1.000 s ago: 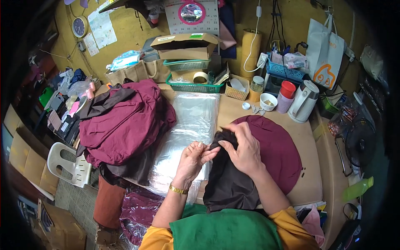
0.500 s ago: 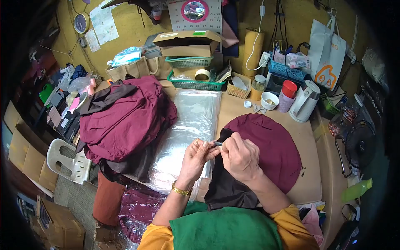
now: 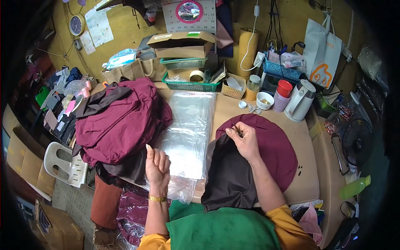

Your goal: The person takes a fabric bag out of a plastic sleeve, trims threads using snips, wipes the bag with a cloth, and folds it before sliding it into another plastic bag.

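My right hand (image 3: 245, 141) is closed in a pinch at the upper edge of a dark brown cloth (image 3: 229, 175). A small dark bit shows at its fingertips, too small to name. Under and beside that hand, a round maroon fabric piece (image 3: 277, 154) lies on the table. My left hand (image 3: 157, 166) is raised apart from it, fingers curled in; whatever is inside them, if anything, is hidden. It hovers between a heap of maroon and dark cloth (image 3: 121, 125) and a stack of clear plastic bags (image 3: 187, 125).
Along the back stand green baskets (image 3: 191, 86) under a cardboard box (image 3: 179, 46), a white bowl (image 3: 265, 101), a red-lidded tumbler (image 3: 284, 96) and an electric kettle (image 3: 301, 100). A white plastic chair (image 3: 64, 166) is at the left. Small dark bits (image 3: 300, 168) lie on the brown tabletop (image 3: 306, 183).
My hands were together over a small dark strip and have come apart. The left hand has moved left and down; the right stays at the cloth, slightly higher.
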Demonstrator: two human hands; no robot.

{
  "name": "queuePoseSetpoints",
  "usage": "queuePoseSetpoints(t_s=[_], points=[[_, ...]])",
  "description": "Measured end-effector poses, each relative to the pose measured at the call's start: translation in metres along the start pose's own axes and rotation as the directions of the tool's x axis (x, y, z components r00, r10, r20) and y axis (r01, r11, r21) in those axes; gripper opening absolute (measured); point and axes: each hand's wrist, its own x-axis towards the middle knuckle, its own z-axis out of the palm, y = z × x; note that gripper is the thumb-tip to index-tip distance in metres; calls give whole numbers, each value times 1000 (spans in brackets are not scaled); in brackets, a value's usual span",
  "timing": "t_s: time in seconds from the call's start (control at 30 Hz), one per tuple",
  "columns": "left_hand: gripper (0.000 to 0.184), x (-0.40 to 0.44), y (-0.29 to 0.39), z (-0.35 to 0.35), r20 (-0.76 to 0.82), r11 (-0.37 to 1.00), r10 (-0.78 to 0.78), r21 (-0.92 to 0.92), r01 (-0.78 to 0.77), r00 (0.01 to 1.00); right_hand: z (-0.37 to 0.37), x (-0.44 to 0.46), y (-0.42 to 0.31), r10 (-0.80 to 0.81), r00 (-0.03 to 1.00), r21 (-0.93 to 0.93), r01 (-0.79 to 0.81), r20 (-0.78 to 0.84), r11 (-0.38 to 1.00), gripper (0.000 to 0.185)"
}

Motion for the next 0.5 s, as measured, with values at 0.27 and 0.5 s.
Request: queuePoseSetpoints(t_s=[0.27,0.5], points=[[44,17,-65,29,321,196,86,923,-332,943,27,-13,-17,60,973,52,-73,221,996,28],[25,25,-65,11,-47,664,253,735,-138,966,17,-12,1,119,985,76,-129,125,989,34]])
